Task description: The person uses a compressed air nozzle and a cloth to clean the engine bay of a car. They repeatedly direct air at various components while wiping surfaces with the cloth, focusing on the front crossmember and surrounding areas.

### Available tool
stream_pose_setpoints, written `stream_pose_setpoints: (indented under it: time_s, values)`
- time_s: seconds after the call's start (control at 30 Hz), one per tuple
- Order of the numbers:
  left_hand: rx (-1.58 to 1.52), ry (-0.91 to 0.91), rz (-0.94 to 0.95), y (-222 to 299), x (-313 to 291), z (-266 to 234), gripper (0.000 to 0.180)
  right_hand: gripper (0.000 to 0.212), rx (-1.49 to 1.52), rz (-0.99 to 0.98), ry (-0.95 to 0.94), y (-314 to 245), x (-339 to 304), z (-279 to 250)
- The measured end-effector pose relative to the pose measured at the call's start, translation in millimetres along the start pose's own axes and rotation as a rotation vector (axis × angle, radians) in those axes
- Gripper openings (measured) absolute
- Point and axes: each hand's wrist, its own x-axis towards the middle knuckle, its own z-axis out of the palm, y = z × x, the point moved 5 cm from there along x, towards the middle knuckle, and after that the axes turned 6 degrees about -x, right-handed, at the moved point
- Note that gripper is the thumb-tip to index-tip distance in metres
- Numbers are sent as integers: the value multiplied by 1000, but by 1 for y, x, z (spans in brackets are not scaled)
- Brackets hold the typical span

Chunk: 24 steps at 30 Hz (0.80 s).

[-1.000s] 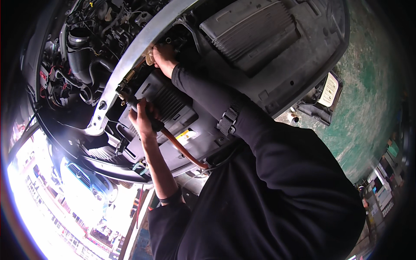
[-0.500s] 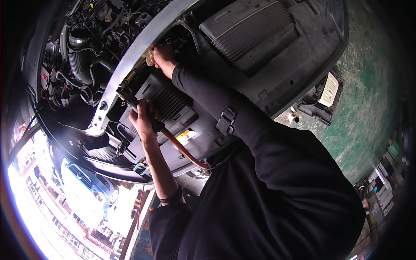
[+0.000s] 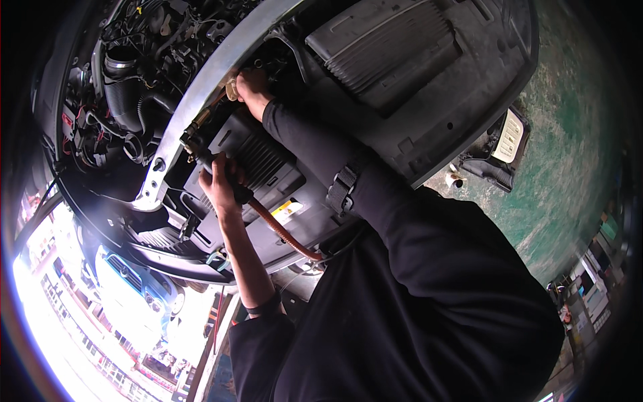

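Where the front of the opened vehicle fills the upper part of the view, its engine bay (image 3: 157, 74) is exposed, with hoses and wiring in it. The green floor (image 3: 549, 214) lies to the right, worn and patchy. A blue car (image 3: 124, 271) stands at lower left in glare. Nearer, a black panel (image 3: 395, 130) bearing ribbed raised sections spans the vehicle's front. A curved metal crossbar (image 3: 204, 80) runs between the panel's upper-left edge and the bay. A black-and-pale part (image 3: 509, 137) rests on the floor, off the panel's right-hand edge.

An orange hose (image 3: 284, 231) runs from the handle toward the panel's lower edge, passing a yellow-and-white label (image 3: 287, 210). The right hand (image 3: 252, 90), below a sleeve with a dark wristband (image 3: 343, 189), is at the panel's upper-left edge, fingers bent beside a tan piece; its grasp cannot be determined. The left hand (image 3: 224, 182) is wrapped around a black-handled tool (image 3: 242, 193), whose head lies beside the crossbar, near its lower end. A brass-coloured cylinder (image 3: 199, 119) lies between the tool's head and the right hand.
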Motion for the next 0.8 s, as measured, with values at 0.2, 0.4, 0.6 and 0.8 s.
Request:
stream_pose_setpoints:
  time_s: [0.2,0.4,0.6,0.8]
  values:
    - [35,-21,12,5,-2,6,21,19,-32,29,113,38,26,6]
    - [176,-34,82,17,-6,28,24,16,537,-142,76,47,51,27]
    - [166,-29,78,18,-1,36,26,15,443,220,130,24,29,22]
    - [142,-52,94,11,3,30,26,25,565,171,-85,46,46,19]
